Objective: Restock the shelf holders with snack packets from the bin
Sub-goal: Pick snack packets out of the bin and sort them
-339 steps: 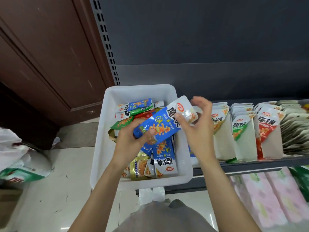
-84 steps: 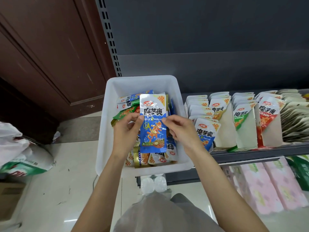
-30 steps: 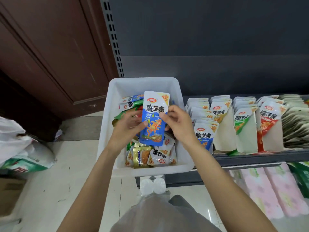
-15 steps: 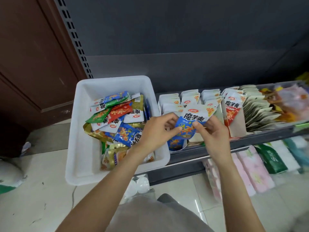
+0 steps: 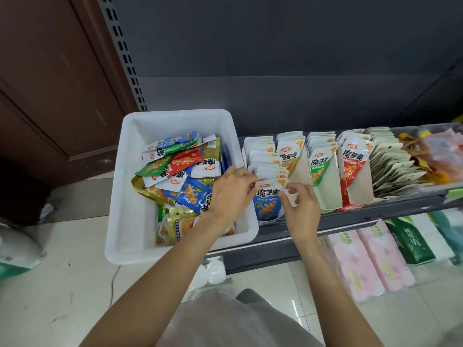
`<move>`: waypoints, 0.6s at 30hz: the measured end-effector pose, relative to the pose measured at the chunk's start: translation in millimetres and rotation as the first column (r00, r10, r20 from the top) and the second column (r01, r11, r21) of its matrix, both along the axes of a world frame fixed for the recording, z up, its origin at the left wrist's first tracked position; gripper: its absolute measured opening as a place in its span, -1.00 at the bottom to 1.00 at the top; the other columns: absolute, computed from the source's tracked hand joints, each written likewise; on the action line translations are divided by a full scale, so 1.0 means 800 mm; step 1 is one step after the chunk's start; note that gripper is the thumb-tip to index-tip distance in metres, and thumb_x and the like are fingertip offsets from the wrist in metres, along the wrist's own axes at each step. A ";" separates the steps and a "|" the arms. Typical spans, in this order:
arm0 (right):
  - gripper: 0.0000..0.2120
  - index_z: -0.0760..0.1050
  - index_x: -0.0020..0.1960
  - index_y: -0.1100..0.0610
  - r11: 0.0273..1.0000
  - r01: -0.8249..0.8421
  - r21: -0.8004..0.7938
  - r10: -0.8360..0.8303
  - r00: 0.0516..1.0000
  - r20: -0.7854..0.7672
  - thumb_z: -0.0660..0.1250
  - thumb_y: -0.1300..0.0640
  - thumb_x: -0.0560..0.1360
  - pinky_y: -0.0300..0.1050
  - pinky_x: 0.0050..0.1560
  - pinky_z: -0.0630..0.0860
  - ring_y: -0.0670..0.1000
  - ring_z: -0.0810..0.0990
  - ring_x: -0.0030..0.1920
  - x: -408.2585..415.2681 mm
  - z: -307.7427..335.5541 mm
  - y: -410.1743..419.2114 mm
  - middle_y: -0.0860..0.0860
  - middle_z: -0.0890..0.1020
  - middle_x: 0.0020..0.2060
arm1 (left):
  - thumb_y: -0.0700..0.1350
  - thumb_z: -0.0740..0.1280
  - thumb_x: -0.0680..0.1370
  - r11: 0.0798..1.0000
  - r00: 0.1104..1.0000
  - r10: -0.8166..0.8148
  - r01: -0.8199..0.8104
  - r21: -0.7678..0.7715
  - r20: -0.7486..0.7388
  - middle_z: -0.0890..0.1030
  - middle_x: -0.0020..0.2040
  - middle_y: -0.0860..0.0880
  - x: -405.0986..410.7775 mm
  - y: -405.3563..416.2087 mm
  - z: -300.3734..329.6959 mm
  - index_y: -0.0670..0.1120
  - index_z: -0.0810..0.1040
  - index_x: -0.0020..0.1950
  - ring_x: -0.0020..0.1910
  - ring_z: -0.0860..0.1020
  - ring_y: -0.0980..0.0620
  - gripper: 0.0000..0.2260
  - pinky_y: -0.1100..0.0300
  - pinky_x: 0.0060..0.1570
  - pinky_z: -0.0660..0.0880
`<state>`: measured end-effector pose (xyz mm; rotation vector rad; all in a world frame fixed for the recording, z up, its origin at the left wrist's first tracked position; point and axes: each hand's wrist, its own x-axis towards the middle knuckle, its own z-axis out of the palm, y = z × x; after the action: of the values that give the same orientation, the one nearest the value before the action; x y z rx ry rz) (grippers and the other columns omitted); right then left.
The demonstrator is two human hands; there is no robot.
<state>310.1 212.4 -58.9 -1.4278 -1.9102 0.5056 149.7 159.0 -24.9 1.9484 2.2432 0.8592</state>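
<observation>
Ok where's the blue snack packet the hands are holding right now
In the head view the blue snack packet stands at the front of the leftmost shelf holder, beside the white plastic bin, pinched between the left hand and right hand.

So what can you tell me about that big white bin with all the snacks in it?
The white bin is a deep rectangular tub, plastic by its look, with rounded corners and a thick rolled rim. It sits on the left end of the shelf, its front corner hanging past the edge. Inside is a loose jumble of snack packets in blue, red, green and gold, heaped toward its right side. The left hand reaches across its right rim.
</observation>
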 end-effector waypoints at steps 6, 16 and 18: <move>-0.85 0.47 0.07 0.04 0.996 -0.057 0.062 0.072 0.962 -0.264 0.32 0.21 0.53 -0.24 -0.25 0.42 -0.12 0.46 -0.24 -0.018 0.056 -0.009 -0.04 0.53 -0.17 | -0.15 0.32 0.54 0.911 0.991 0.057 -0.099 0.399 0.117 0.59 -0.08 -0.03 -0.040 -0.015 0.014 -0.11 0.62 0.04 -0.09 0.52 0.01 -0.87 0.25 -0.13 0.43; -0.75 0.55 0.14 0.14 0.743 -0.668 0.045 0.579 0.675 0.457 0.30 0.25 0.48 -0.05 0.03 0.52 0.05 0.56 0.09 -0.166 0.062 -0.006 0.04 0.60 0.09 | 0.06 0.34 0.51 0.934 0.960 0.280 -0.277 -0.224 -0.022 0.54 0.23 -0.14 -0.175 -0.070 -0.031 -0.11 0.49 0.29 0.23 0.46 -0.17 -0.59 -0.01 0.22 0.39; -0.57 0.41 0.30 0.18 0.751 -0.657 -0.061 0.514 0.524 0.680 0.35 0.21 0.45 -0.05 0.30 0.34 0.08 0.43 0.29 -0.200 0.043 0.009 0.11 0.48 0.27 | 0.06 0.31 0.53 0.917 0.967 0.252 -0.248 -0.311 -0.028 0.46 0.35 -0.09 -0.178 -0.071 -0.039 -0.08 0.41 0.38 0.35 0.37 -0.12 -0.55 -0.02 0.31 0.34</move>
<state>149.7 219.5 -24.2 -0.8072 -2.9741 0.0507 7.1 102.0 -56.1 1.5390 2.4768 0.4874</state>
